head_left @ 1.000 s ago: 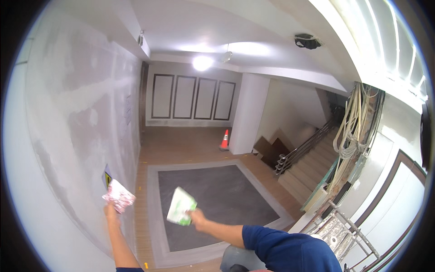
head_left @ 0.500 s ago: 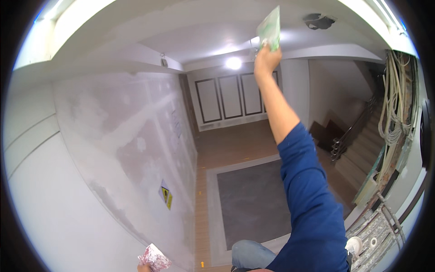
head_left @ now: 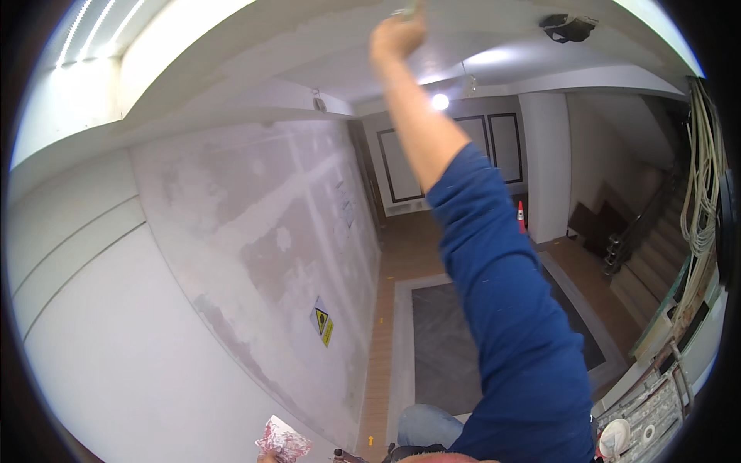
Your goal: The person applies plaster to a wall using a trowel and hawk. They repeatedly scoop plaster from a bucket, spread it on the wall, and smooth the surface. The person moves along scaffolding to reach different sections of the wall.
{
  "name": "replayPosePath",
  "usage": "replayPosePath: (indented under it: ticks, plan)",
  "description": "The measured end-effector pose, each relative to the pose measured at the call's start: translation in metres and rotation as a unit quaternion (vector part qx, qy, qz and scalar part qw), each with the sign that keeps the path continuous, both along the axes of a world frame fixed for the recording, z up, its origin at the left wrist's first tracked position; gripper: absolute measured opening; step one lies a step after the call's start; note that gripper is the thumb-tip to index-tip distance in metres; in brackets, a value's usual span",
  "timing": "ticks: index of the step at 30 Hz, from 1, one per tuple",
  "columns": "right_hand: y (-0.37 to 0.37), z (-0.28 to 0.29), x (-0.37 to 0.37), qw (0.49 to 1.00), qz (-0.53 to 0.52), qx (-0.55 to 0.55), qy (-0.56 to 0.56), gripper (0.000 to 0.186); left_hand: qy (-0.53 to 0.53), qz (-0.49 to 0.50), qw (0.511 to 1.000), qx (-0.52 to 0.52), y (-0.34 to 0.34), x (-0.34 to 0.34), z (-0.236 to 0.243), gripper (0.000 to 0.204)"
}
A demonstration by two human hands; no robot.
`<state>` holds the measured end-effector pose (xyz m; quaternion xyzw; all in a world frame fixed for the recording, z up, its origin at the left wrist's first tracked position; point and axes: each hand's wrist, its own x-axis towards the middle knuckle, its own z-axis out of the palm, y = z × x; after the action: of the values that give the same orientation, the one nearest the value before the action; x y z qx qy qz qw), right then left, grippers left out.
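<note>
My right hand (head_left: pixel 398 38) is raised high against the ceiling beam (head_left: pixel 309 46), its fingers closed on a flat spreader (head_left: pixel 412 9). Only a thin, pale green bit of that tool shows at the top edge; the rest is out of view. The blue-sleeved right arm reaches up across the middle. At the lower edge, my left hand (head_left: pixel 268 457) shows only in part. It grips a flat, squarish putty knife (head_left: pixel 285 441) smeared with white and dull red, held low beside the white wall.
A patched wall (head_left: pixel 255 208) with a yellow warning sign (head_left: pixel 322 322) runs along the left. Right stand a staircase (head_left: pixel 656 266), hanging cables (head_left: pixel 701 185) and a stained platform (head_left: pixel 656 420) holding a white round container (head_left: pixel 615 436). A hole (head_left: pixel 569 28) opens in the ceiling; a cone (head_left: pixel 521 217) stands far back.
My right hand has moved up and left, taking the spreader mostly out of view. The whole scene has shifted right in the picture. My left hand still holds the putty knife low down.
</note>
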<state>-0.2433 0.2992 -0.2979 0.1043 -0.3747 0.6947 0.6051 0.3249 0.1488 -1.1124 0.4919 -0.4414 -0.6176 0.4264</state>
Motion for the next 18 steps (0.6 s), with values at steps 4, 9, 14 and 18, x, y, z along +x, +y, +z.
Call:
replayPosePath:
  ticks: [4, 9, 14, 18]
  plan:
    - [-0.095, -0.054, 0.091, 0.969, 0.101, -0.024, 0.222, 0.058, 0.006, 0.006, 1.000, 0.007, 0.018, 0.009, -0.003, 0.037]
    - [-0.052, -0.074, 0.080, 0.952, 0.273, 0.019, 0.136, 0.029, 0.012, 0.022, 1.000, 0.018, 0.032, 0.025, -0.014, 0.038]
    - [0.050, -0.015, 0.023, 0.966, 0.210, -0.088, 0.124, 0.022, 0.016, 0.020, 0.999, 0.019, 0.042, 0.023, -0.015, 0.040]
    - [-0.015, -0.009, 0.067, 0.982, 0.089, -0.052, 0.161, 0.020, 0.020, 0.005, 1.000, 0.023, 0.042, 0.007, -0.014, 0.041]
